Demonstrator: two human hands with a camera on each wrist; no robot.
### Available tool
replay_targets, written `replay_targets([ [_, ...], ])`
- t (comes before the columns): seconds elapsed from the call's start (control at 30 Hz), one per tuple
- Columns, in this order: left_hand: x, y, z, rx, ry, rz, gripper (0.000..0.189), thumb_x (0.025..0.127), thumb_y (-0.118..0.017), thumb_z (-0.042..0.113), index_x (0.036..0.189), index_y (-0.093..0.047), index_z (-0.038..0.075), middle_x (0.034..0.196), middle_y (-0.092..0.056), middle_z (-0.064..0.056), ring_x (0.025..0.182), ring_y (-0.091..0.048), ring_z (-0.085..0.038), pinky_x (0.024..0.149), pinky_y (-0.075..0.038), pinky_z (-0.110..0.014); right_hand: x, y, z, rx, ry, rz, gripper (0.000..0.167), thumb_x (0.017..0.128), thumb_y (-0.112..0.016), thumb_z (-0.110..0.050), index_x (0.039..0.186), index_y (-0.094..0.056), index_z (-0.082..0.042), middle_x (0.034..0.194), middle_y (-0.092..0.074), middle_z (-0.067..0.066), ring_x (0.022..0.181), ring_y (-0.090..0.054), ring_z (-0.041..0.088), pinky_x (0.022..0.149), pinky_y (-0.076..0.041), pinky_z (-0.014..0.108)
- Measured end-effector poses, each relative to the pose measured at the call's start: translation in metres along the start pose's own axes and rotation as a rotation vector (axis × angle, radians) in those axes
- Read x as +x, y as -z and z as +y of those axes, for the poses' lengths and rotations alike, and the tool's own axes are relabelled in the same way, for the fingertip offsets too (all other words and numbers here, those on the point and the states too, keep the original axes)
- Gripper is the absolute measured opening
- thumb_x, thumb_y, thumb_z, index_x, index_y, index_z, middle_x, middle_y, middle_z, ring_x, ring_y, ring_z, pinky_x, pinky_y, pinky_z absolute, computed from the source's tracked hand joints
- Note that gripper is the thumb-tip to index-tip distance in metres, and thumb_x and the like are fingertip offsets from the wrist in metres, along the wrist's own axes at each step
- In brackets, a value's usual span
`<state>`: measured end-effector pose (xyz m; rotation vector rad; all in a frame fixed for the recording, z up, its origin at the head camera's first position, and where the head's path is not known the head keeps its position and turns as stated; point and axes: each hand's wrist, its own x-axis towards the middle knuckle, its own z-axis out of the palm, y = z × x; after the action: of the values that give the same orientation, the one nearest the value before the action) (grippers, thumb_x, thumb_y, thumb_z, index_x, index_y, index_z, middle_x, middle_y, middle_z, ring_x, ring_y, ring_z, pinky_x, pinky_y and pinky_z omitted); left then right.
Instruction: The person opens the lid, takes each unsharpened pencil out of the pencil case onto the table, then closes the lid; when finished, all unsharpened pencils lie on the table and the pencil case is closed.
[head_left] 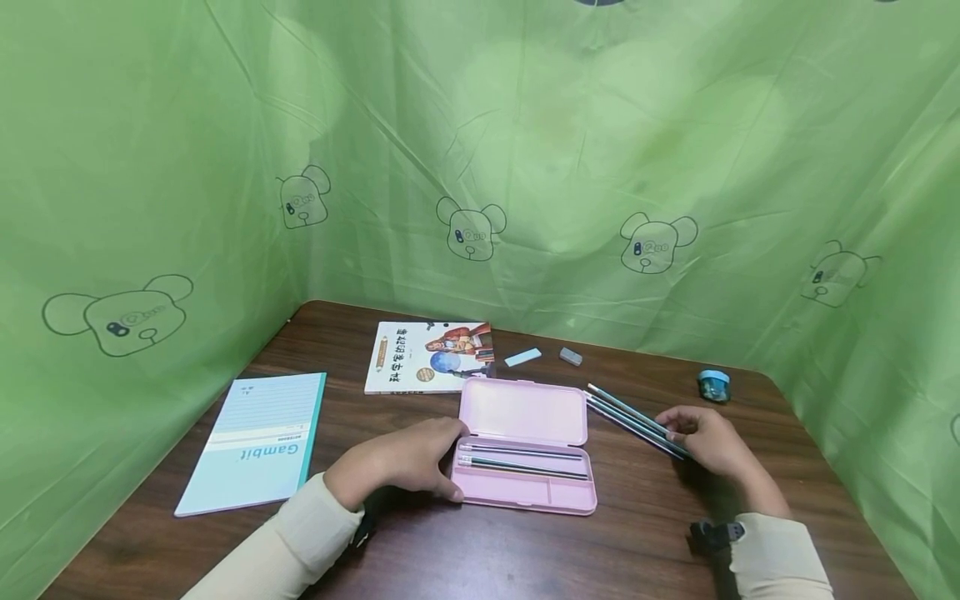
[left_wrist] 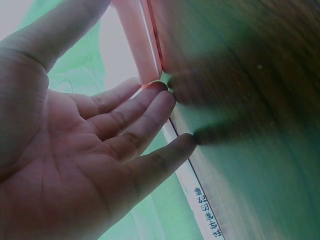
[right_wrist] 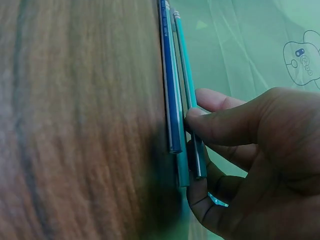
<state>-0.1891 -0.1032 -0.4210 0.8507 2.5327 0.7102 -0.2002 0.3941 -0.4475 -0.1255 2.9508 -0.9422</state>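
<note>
A pink pencil case [head_left: 522, 412] lies with its lid laid back and several pencils [head_left: 525, 468] in its long compartment. At its left end, my left hand [head_left: 405, 454] touches the case with thumb and fingers spread; the left wrist view shows those fingers fairly straight against the case's edge [left_wrist: 137, 45]. To the right of the case, my right hand [head_left: 708, 437] pinches a green pencil [right_wrist: 187, 70] near its lower end, between thumb and fingers. Beside it, a dark blue pencil [right_wrist: 172, 100] and another green pencil lie close together on the table.
A Gambit notebook [head_left: 258, 450] lies at the left. Behind the case are a picture-covered book [head_left: 405, 358], a light blue eraser [head_left: 522, 357] and a small grey block [head_left: 571, 357]. A blue-lidded jar [head_left: 714, 386] stands at the right. Green curtains [head_left: 562, 167] enclose the table.
</note>
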Motion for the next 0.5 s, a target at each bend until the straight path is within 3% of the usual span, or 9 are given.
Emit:
replay_targets([
  [0.5,-0.0012,0.0001,0.0002,-0.008,0.0,-0.004,0.08,0.083,-0.101,0.034,0.143,-0.06,0.0,0.139,-0.068,-0.014,0.13,-0.063,-0.026,0.12,-0.051,-0.053,0.0004,-0.0029,0.002,-0.008,0.003,-0.001,0.021,0.101,-0.07,0.007,0.118,-0.079,0.0,0.098,-0.075,0.008,0.092,-0.066,0.017,0.076,-0.05,0.024],
])
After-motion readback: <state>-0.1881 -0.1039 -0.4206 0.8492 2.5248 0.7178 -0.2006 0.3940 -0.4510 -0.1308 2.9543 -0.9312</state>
